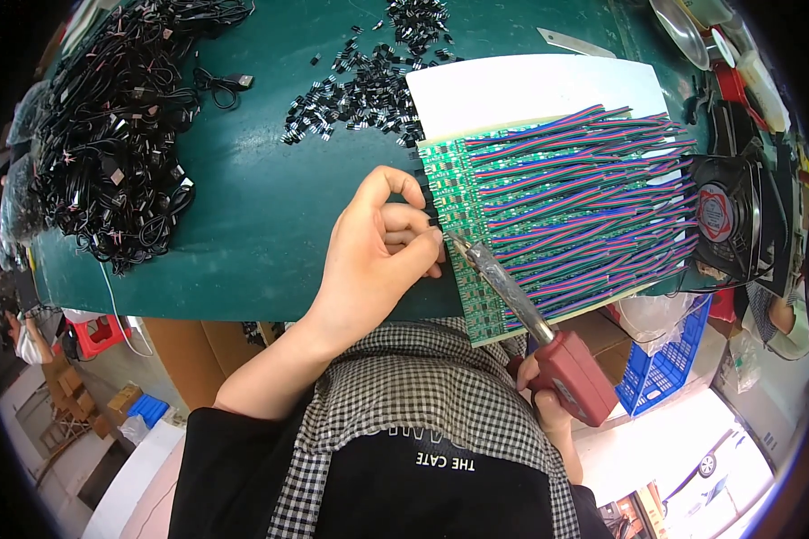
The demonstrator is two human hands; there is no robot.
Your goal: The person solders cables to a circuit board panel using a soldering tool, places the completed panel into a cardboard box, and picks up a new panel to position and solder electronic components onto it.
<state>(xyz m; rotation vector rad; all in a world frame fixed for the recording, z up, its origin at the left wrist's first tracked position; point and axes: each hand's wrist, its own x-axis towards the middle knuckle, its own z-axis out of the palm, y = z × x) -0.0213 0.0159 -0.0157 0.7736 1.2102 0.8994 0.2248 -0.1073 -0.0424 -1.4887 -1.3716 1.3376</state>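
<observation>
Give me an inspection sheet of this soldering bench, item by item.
Surface: green mat with a white sheet under the board.
Job's things: green circuit board lined with coloured wires; soldering iron with its tip at the board's left edge.
Clutter: loose pile of small black parts.
Hands: left hand pinches a small black part at the board edge; right hand grips the iron's red handle.
Cables: heap of black cables at far left.
Surroundings: black fan at right, blue crate below the table.
</observation>
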